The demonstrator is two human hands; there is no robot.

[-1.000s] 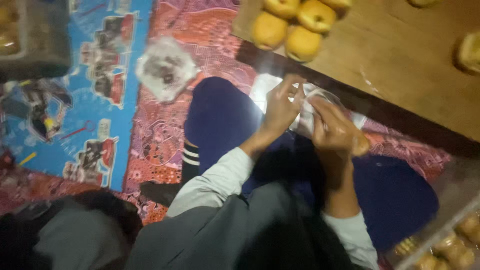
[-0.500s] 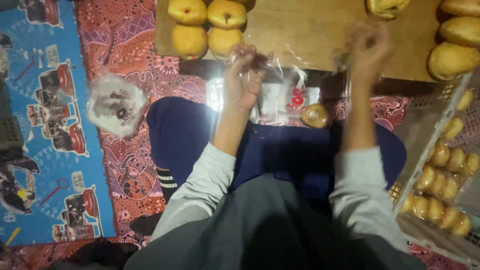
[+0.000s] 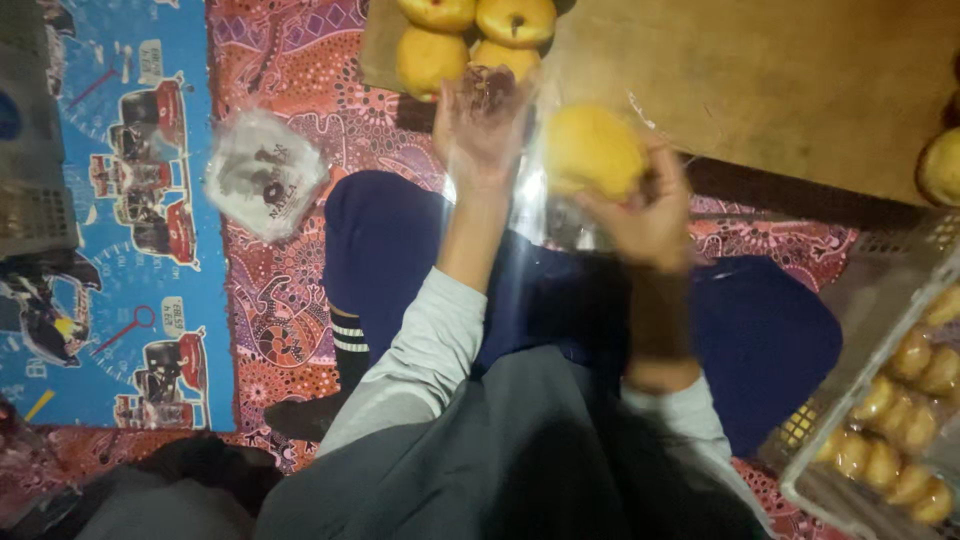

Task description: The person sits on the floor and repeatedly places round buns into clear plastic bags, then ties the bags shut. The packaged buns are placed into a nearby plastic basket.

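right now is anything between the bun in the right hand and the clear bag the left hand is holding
Nothing visible. The right hand holds the yellow bun right beside the clear plastic bag that the left hand holds up; the blur hides whether the bag's mouth is open.

A single camera sits on the person's head and looks steeply down over the chest and lap. It is close: the forearms and raised hands fill the middle. The wooden board [image 3: 800, 80] lies toward the top edge, the patterned mat [image 3: 290, 300] at left, a crate [image 3: 880, 300] at right.
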